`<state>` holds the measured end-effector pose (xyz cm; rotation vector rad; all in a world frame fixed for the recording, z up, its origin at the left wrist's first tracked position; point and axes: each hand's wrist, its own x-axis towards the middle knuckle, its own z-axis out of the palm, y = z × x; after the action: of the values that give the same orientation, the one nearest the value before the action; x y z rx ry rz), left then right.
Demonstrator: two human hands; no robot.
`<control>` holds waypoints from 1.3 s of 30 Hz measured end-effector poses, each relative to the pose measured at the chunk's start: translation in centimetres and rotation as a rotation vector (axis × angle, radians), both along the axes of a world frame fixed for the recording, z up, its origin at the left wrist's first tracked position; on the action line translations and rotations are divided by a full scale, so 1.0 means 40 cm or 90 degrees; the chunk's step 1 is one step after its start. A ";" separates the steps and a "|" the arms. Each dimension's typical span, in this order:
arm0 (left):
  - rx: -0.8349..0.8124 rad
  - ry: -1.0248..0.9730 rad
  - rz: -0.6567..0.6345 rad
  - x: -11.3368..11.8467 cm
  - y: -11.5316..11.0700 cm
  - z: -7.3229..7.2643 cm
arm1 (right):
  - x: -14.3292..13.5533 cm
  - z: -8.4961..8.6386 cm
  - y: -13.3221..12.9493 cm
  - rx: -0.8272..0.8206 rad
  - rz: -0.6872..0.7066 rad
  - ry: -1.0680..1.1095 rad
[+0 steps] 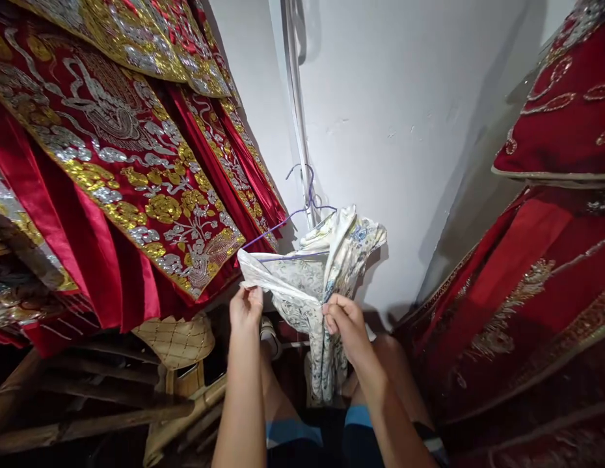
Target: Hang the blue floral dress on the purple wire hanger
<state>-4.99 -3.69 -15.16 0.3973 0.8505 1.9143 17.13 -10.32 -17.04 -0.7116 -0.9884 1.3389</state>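
A white garment [302, 279] with a floral print hangs on a thin purple hanger [278, 227], whose hook is by a metal pole. My left hand [246, 305] pinches the garment's edge below the hanger's left end. My right hand [345, 318] is closed on the fabric near the middle of the front. One shoulder of the garment lies over the hanger's right side, and its lower part drops in folds between my legs.
Red costumes with gold and silver sequins [161, 188] hang at the left. More red embroidered cloth [537, 273] hangs at the right. The metal pole [296, 110] stands against a white wall [390, 117]. Bamboo furniture [102, 422] is at the lower left.
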 end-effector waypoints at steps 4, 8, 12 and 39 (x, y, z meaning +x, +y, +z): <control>-0.117 -0.045 0.003 0.097 -0.088 -0.136 | 0.062 -0.086 -0.012 -0.108 -0.120 0.116; -0.124 -0.005 -0.056 0.178 -0.157 -0.178 | 0.153 -0.173 0.003 -0.193 -0.317 0.127; 0.004 0.180 -0.176 0.254 -0.206 -0.128 | 0.166 -0.190 0.009 -0.157 -0.502 0.130; -0.039 0.742 -0.444 0.105 -0.405 -0.190 | 0.073 0.201 0.011 -0.050 0.299 -0.123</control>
<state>-0.78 -19.89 -22.76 1.6088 1.2429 0.8854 20.04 -9.88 -9.01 -0.7038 -1.3186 1.7458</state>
